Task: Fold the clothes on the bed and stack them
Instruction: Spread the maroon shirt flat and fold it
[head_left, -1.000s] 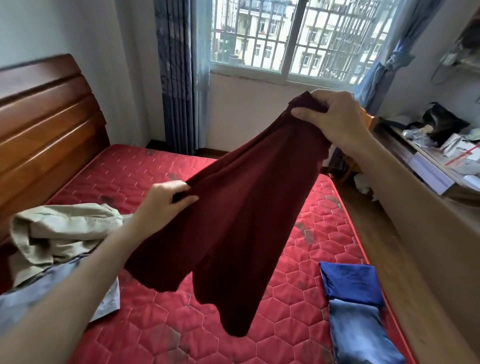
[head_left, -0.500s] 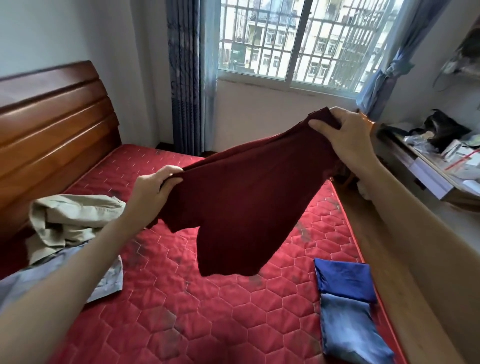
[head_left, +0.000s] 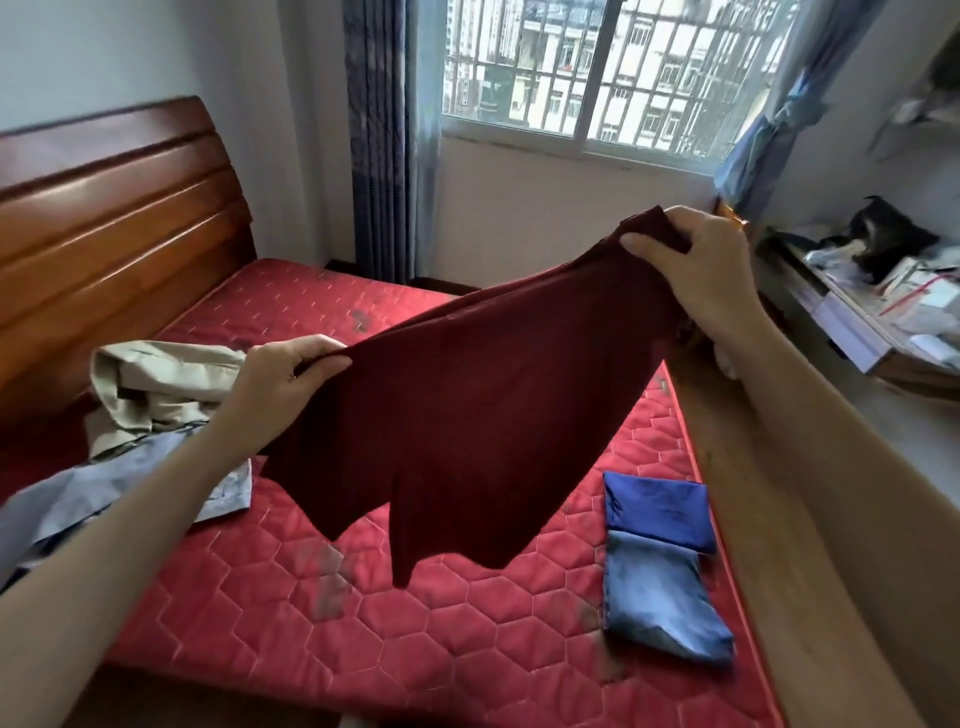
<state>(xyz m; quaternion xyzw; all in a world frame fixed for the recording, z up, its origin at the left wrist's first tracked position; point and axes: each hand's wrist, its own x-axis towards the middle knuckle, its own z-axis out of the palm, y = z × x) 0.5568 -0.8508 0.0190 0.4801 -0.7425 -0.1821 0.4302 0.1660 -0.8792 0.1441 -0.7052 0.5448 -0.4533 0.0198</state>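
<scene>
Maroon garment (head_left: 467, 415) is held spread above the mattress (head_left: 415, 649), gripped at opposite edges by left hand (head_left: 280, 384) and right hand (head_left: 696, 275).

barred window (head_left: 613, 73), blue curtains (head_left: 379, 135), wooden headboard (head_left: 114, 218), cluttered desk (head_left: 883, 291)

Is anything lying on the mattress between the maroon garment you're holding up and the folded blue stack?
Nothing visible. The dark maroon garment hangs from both hands above bare red quilted mattress; the folded blue stack lies unobstructed at its right edge.
</scene>
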